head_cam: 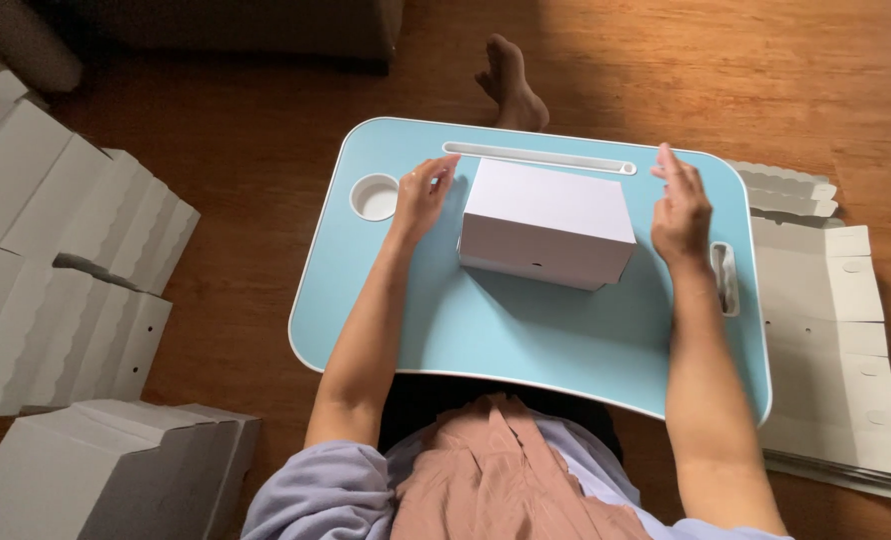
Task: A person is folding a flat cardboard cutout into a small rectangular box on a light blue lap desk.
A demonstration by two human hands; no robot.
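Note:
A closed white cardboard box (547, 222) stands in the middle of a light blue lap table (526, 335). My left hand (422, 195) hovers just left of the box, fingers spread, holding nothing and a small gap away from its side. My right hand (680, 210) is to the right of the box, fingers straight and apart, also empty and clear of the box. Both forearms reach over the table from the near edge.
Folded white boxes (56, 250) are piled on the wooden floor at the left. A stack of flat box blanks (831, 330) lies at the right. The table has a round cup recess (375, 196) and a long slot (541, 157). A bare foot (511, 85) rests beyond the table.

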